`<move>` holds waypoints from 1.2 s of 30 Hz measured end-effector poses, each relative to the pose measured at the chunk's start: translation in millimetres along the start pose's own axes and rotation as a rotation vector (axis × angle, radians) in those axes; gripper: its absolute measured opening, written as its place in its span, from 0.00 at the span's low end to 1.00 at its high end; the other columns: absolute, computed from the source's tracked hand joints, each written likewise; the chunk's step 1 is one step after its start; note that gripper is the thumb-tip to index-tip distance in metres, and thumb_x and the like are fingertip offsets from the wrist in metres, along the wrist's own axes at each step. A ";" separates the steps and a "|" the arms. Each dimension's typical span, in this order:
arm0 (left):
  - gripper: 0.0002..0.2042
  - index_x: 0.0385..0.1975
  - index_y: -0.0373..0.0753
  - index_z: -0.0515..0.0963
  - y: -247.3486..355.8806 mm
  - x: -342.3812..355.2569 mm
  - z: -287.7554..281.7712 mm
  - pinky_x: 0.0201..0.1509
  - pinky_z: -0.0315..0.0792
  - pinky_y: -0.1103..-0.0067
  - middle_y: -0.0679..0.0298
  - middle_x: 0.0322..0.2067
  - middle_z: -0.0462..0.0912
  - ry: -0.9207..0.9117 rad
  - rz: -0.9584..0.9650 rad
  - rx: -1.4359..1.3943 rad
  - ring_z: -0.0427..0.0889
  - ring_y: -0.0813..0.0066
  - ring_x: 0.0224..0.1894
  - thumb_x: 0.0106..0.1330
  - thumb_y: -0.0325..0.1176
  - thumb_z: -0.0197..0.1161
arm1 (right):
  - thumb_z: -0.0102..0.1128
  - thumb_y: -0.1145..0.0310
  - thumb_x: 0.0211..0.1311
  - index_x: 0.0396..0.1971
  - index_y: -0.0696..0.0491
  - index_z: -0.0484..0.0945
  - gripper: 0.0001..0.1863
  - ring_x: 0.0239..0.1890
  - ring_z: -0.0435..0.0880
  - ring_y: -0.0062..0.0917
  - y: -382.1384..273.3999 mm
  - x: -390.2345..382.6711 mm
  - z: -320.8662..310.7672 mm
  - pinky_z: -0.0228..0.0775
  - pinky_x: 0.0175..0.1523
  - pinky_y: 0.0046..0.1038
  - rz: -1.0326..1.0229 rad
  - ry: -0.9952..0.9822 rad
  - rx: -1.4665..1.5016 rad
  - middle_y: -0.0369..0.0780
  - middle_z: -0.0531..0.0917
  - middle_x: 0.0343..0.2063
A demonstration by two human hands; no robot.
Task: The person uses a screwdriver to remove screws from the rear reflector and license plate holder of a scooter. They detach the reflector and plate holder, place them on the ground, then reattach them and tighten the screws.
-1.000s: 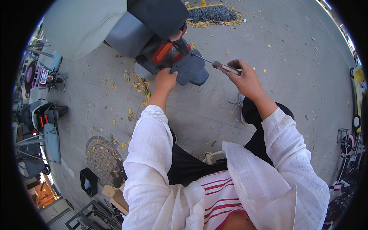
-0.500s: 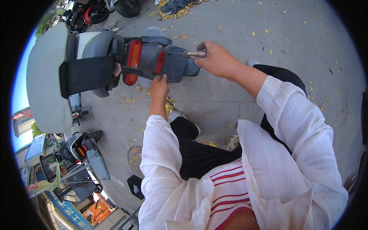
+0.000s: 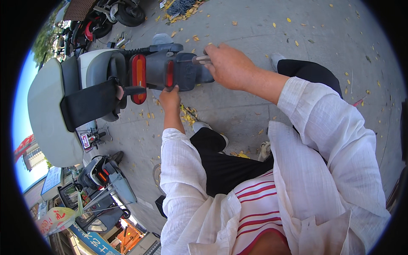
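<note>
The dark grey rear mudguard (image 3: 185, 70) of a scooter carries a narrow red reflector (image 3: 170, 73), with a larger red-orange tail light (image 3: 138, 79) to its left. My right hand (image 3: 229, 66) is closed round the handle of a screwdriver (image 3: 199, 60). Its thin shaft points left at the mudguard, near the reflector; whether the tip touches a screw is too small to tell. With its fingers partly hidden, my left hand (image 3: 170, 100) grips the near edge of the mudguard just below the reflector. Light grey bodywork (image 3: 51, 114) and a black flap (image 3: 91, 97) lie further left.
Grey paving (image 3: 250, 40) strewn with yellow leaves surrounds the scooter. A second scooter (image 3: 102, 174) is parked at the lower left, near shopfronts. More two-wheelers, one with a black wheel (image 3: 129, 15), stand at the top left. My shoes (image 3: 208, 127) are close below the mudguard.
The view has shifted and turned slightly, so the scooter and both hands appear a little further left. The left hand stays at the mudguard edge and the right still holds the screwdriver against that area.
</note>
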State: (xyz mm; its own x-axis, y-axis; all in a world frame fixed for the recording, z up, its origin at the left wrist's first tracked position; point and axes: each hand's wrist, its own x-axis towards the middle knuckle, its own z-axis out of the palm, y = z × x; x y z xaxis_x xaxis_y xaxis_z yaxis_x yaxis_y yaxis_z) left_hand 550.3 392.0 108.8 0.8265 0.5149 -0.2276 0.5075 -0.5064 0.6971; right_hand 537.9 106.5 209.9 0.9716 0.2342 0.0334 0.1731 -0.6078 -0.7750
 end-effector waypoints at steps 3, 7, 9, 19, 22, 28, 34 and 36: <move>0.13 0.35 0.31 0.81 1.6 -0.2 -1.0 0.26 0.69 0.75 0.59 0.23 0.82 -0.012 0.004 0.018 0.78 0.73 0.20 0.55 0.34 0.67 | 0.56 0.67 0.61 0.41 0.61 0.72 0.14 0.38 0.79 0.48 -0.2 2.7 -2.2 0.71 0.43 0.41 0.111 -0.133 0.064 0.55 0.80 0.33; 0.14 0.35 0.31 0.82 -1.9 5.0 -2.0 0.34 0.72 0.73 0.55 0.27 0.84 0.000 0.029 0.085 0.82 0.66 0.27 0.54 0.35 0.67 | 0.57 0.65 0.60 0.39 0.62 0.72 0.15 0.38 0.80 0.48 3.6 5.9 4.6 0.72 0.43 0.40 0.147 -0.129 0.167 0.56 0.81 0.34; 0.14 0.35 0.31 0.83 -5.8 9.7 -2.9 0.39 0.72 0.72 0.52 0.29 0.85 0.013 0.082 0.146 0.84 0.61 0.32 0.54 0.36 0.67 | 0.58 0.64 0.60 0.38 0.63 0.73 0.16 0.36 0.80 0.48 6.5 4.3 9.8 0.71 0.43 0.41 0.094 -0.033 0.189 0.55 0.81 0.31; 0.17 0.34 0.34 0.83 -7.7 13.1 -6.9 0.46 0.72 0.68 0.45 0.33 0.83 0.017 0.133 0.329 0.82 0.51 0.41 0.54 0.42 0.65 | 0.58 0.62 0.58 0.35 0.66 0.73 0.19 0.33 0.82 0.49 1.7 6.0 6.7 0.74 0.41 0.41 0.113 -0.105 0.128 0.56 0.80 0.28; 0.17 0.34 0.34 0.83 -4.1 10.2 -7.6 0.46 0.72 0.68 0.46 0.33 0.83 0.020 0.141 0.350 0.82 0.51 0.41 0.54 0.43 0.65 | 0.58 0.60 0.60 0.34 0.63 0.75 0.17 0.31 0.80 0.48 2.2 7.6 12.0 0.72 0.37 0.41 0.141 -0.028 0.206 0.53 0.80 0.26; 0.17 0.35 0.34 0.83 3.0 4.3 -9.2 0.46 0.72 0.67 0.46 0.34 0.83 0.012 0.139 0.364 0.82 0.51 0.41 0.55 0.42 0.65 | 0.55 0.58 0.61 0.27 0.64 0.77 0.19 0.33 0.82 0.47 2.1 2.7 14.4 0.74 0.40 0.41 -0.080 0.072 -0.004 0.57 0.81 0.27; 0.17 0.36 0.35 0.84 6.8 1.7 -10.0 0.47 0.72 0.67 0.46 0.35 0.83 0.028 0.166 0.426 0.82 0.51 0.41 0.55 0.43 0.64 | 0.61 0.66 0.54 0.35 0.65 0.74 0.16 0.34 0.82 0.47 -3.9 6.6 6.9 0.75 0.39 0.42 0.088 -0.096 0.151 0.55 0.81 0.29; 0.17 0.36 0.36 0.84 7.8 0.9 -9.9 0.47 0.72 0.67 0.46 0.35 0.83 0.033 0.162 0.446 0.82 0.51 0.41 0.55 0.43 0.64 | 0.61 0.64 0.56 0.34 0.62 0.74 0.15 0.33 0.81 0.47 -2.3 4.9 9.4 0.73 0.38 0.41 0.061 -0.060 0.139 0.53 0.81 0.29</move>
State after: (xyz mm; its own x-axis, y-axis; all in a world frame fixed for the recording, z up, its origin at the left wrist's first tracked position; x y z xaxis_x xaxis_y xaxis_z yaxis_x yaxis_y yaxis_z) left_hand 552.6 395.3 120.7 0.8990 0.4229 -0.1139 0.4341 -0.8256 0.3604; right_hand 540.8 116.1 205.9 0.9676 0.2473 -0.0504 0.0863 -0.5120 -0.8547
